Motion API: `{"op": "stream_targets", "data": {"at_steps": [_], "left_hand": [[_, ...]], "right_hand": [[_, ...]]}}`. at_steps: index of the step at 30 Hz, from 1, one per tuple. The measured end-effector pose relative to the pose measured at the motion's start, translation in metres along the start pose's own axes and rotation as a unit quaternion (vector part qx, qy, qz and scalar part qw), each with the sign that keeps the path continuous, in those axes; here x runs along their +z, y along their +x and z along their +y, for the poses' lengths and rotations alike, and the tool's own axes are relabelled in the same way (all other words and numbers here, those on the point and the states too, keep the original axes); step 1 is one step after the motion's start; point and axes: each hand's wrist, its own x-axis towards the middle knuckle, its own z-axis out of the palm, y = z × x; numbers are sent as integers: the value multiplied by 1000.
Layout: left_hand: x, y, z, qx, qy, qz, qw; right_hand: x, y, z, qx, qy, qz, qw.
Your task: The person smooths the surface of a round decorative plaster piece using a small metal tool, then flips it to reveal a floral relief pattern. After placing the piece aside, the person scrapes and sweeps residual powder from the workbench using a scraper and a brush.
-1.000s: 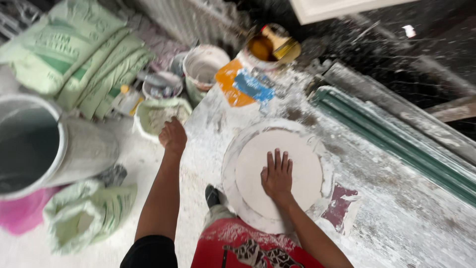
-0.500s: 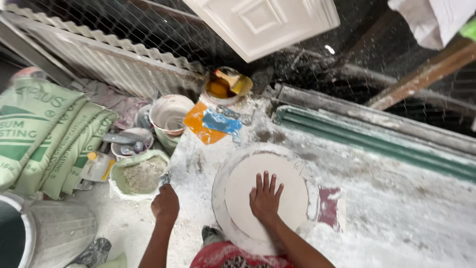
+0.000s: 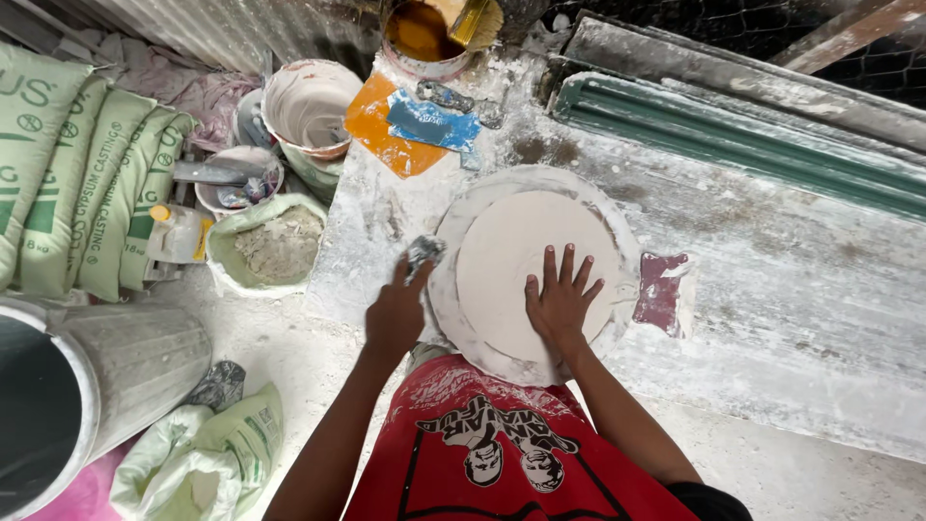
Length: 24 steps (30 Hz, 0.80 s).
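The round white plaster disc (image 3: 526,265) is lying on the dusty table (image 3: 772,289). The right hand (image 3: 559,301) is pressing flat on the disc, fingers spread wide. The left hand (image 3: 397,311) is pinching a small grey wad (image 3: 422,253) at the disc's left rim. A dark red patch (image 3: 662,289) is sitting just right of the disc.

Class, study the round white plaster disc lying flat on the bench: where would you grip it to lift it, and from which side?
Probably by the outer rim of the plaster disc, both hands on opposite edges. It lies flat on the dusty bench, so only the rim offers hold. Come from the near side, where the right hand presses it and the left hand holds a small grey lump at its edge.
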Motion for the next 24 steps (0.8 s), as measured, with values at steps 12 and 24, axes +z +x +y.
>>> {"op": "stream_targets", "data": {"at_steps": [12, 24], "left_hand": [[20, -8, 13, -8, 72, -159, 985], [14, 51, 32, 17, 63, -70, 995]], "right_hand": [[-3, 46, -29, -29, -21, -59, 998], [10, 46, -36, -36, -16, -47, 998]]}}
